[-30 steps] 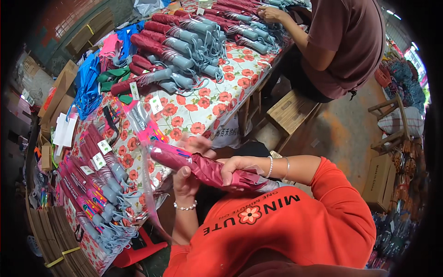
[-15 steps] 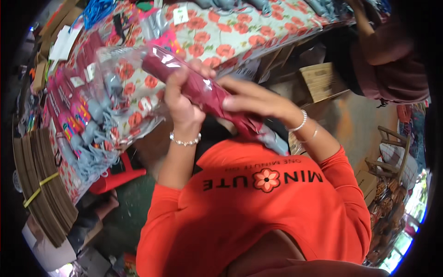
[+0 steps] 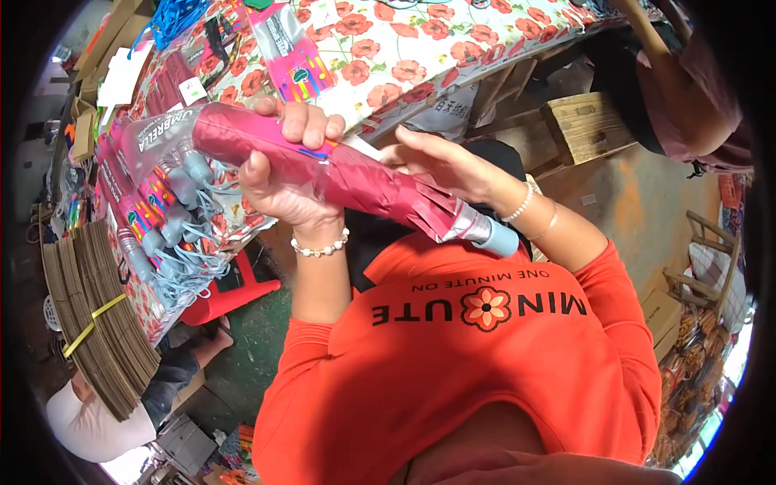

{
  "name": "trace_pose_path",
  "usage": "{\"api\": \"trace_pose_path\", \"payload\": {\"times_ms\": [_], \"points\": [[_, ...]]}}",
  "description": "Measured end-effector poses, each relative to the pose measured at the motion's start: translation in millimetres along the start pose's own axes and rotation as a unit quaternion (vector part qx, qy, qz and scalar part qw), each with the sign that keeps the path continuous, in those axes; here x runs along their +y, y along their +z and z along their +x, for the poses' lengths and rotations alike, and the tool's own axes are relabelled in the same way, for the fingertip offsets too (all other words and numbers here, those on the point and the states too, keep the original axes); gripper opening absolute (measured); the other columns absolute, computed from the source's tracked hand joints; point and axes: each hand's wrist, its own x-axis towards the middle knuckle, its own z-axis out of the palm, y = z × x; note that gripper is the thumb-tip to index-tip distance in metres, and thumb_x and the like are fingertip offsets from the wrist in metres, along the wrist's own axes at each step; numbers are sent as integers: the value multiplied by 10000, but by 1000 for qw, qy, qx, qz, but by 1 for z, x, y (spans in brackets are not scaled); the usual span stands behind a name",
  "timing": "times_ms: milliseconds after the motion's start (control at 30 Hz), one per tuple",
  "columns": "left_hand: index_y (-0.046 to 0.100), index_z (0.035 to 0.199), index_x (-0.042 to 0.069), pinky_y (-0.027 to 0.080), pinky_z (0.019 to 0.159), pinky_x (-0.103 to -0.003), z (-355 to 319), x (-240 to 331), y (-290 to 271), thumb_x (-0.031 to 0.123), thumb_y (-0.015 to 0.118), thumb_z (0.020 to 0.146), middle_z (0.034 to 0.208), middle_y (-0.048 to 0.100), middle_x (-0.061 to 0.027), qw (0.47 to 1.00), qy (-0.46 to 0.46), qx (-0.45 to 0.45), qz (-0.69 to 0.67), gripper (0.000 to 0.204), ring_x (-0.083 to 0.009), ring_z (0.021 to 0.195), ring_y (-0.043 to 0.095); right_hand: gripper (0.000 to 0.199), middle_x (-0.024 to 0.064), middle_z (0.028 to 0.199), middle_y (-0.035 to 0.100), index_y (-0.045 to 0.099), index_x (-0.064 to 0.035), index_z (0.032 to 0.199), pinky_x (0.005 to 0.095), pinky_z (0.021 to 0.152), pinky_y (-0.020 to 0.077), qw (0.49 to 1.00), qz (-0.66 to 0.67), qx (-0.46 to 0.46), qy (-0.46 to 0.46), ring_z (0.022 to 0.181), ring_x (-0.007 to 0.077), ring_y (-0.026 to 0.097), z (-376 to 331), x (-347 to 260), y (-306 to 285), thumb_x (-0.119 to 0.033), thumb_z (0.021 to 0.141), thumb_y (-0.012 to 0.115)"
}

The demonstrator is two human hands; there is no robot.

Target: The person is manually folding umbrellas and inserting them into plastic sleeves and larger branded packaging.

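A folded maroon umbrella [image 3: 380, 184] lies slantwise before my chest, its pale blue handle [image 3: 496, 240] pointing down to the right. Around its far-left end is a clear printed plastic sleeve [image 3: 166, 133], whose loose end reaches past the umbrella. My left hand [image 3: 295, 174] is wrapped round the sleeved part, fingers over the top and thumb on the near side. Beside the umbrella's middle, my right hand [image 3: 449, 168] has its fingers stretched and apart; some fingertips are hidden behind the fabric, so contact is unclear.
Sleeved umbrellas [image 3: 149, 206] with pale blue cords lie on the flowered tablecloth [image 3: 388, 61] at left; another printed sleeve [image 3: 287, 52] lies farther back. Flat cardboard [image 3: 101, 323] is stacked at lower left, near a red stool [image 3: 234, 291]. Another person's arm [image 3: 687, 97] shows at upper right.
The clear sleeve now covers more of the umbrella, down to near its middle. My right hand has come off the fabric and opened. The handle shows more fully.
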Motion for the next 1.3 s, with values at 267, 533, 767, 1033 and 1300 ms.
{"api": "trace_pose_path", "payload": {"times_ms": [267, 533, 767, 1033, 1300], "points": [[484, 1135, 83, 407, 767, -335, -9, 9, 1, 244, 648, 739, 801, 506, -28, 1000, 14, 14, 22, 457, -147, 730, 472, 306, 94, 1014, 602, 544, -6, 1102, 251, 769, 408, 993, -62, -43, -87, 843, 146, 550, 10, -22, 6, -226, 902, 475], [502, 1146, 85, 423, 761, -341, -7, 1, -10, 262, 627, 748, 819, 512, -35, 998, 8, 56, -12, 453, -154, 734, 488, 281, 44, 818, 495, 473, -40, 1119, 227, 659, 354, 980, -117, -55, -153, 696, 105, 439, 8, -21, 21, -216, 900, 468], [503, 1101, 81, 419, 776, -330, -10, -5, -15, 250, 633, 746, 845, 512, -31, 995, -2, 97, -6, 414, -145, 741, 478, 330, 131, 1071, 556, 394, -61, 1179, 369, 803, 414, 881, -404, -41, -242, 846, 253, 545, 3, -9, 27, -280, 934, 430], [527, 1096, 67, 454, 730, -334, -14, 0, -11, 238, 577, 802, 834, 537, -54, 979, -23, 195, 59, 343, -170, 736, 520, 323, 126, 1142, 507, 370, -64, 1190, 393, 843, 400, 896, -362, -88, -241, 951, 275, 518, 4, 6, 14, -289, 962, 410], [560, 1057, 5, 480, 670, -282, -12, -6, 3, 177, 539, 858, 794, 583, -77, 922, -71, 328, 195, 264, -166, 712, 563, 393, 170, 1210, 496, 299, -63, 1216, 447, 878, 407, 912, -378, -81, -138, 1068, 356, 531, 0, 1, 17, -344, 960, 398]]}}
